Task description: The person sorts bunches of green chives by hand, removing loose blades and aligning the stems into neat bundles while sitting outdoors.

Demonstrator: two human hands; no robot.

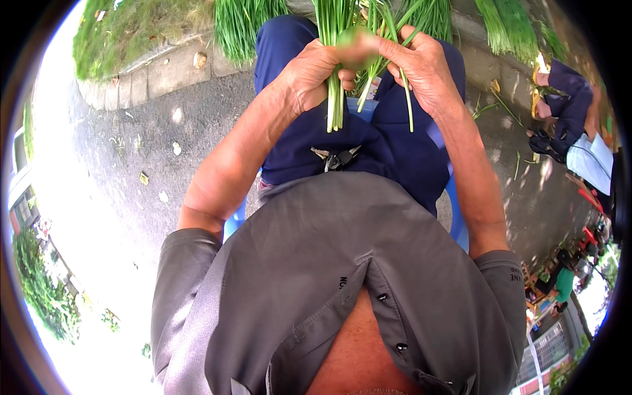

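My left hand [311, 74] is closed around a bunch of garlic chives [336, 108], its pale cut ends hanging down over my lap and its green leaves pointing away from me. Close beside it, my right hand [424, 69] pinches a few looser chive stalks [406, 102], which spread at a slant. A blurred patch covers the spot where the two hands meet, so the fingertips there are hidden. Both hands are above my knees, in dark blue trousers [395, 148].
Heaps of chives [243, 29] lie along the kerb [148, 82] beyond my knees, with another pile [503, 29] at the far right. I sit on a blue seat [459, 214]. Another person [573, 125] sits at the right. Loose leaves dot the pavement [164, 138].
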